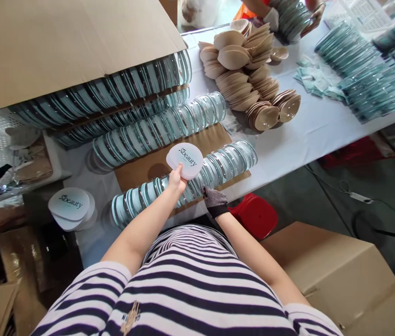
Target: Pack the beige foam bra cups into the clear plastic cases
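Observation:
My bare left hand (177,179) pinches a small stack of white rounded cards (186,160) printed "beauty", thumb on top. The cards are above a long row of clear plastic packs (148,195) with pale blue inserts, standing on edge on brown cardboard. In a dark dotted glove, my right hand (215,199) is at the near side of that row, its fingers curled by the packs. Whether it grips one I cannot make out. A second pile of the same cards (69,205) lies on the table at the left.
More pack rows (162,123) lie behind, partly under a large cardboard sheet (78,42). Beige shell-like cups (234,56) are heaped farther back, near teal sachets (319,79). A co-worker's hands (314,21) hold packs. A red stool (256,215) and carton (337,275) stand at right.

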Available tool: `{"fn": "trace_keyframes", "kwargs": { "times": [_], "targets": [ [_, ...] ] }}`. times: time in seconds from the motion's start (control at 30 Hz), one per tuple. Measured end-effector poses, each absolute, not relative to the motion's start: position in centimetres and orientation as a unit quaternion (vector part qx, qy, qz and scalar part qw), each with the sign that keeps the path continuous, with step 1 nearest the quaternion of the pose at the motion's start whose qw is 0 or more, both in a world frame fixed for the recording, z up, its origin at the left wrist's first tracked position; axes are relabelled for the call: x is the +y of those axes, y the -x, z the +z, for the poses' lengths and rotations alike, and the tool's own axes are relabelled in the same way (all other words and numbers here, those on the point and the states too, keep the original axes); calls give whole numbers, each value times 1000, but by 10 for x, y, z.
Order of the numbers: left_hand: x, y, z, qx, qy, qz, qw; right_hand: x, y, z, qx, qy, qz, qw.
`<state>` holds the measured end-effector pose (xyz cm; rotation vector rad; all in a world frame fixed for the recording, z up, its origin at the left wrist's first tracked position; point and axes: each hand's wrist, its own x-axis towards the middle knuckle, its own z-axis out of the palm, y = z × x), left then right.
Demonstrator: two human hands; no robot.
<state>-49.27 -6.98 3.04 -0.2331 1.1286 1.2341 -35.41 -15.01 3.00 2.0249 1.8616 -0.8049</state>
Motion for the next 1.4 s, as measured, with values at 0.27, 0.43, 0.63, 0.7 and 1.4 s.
{"fn": "trace_keyframes", "kwargs": {
  "times": [0.27, 0.43, 0.63, 0.7, 1.4],
  "targets": [
    [-70, 492, 29, 500, 111, 548, 661, -157, 354, 14, 602, -719, -341, 70],
    [-71, 492, 30, 502, 108, 548, 660, -152, 357, 15, 577, -739, -344, 46],
    [-71, 488, 27, 502, 95, 566, 647, -144, 343, 28, 575, -699, -425, 16],
    [-71, 486, 24, 503, 95, 578, 636, -141, 337, 34, 577, -685, -446, 3],
    [-108, 527, 42, 492, 83, 573, 650, -146, 376, 66, 576, -748, -214, -250]
  ]
}}
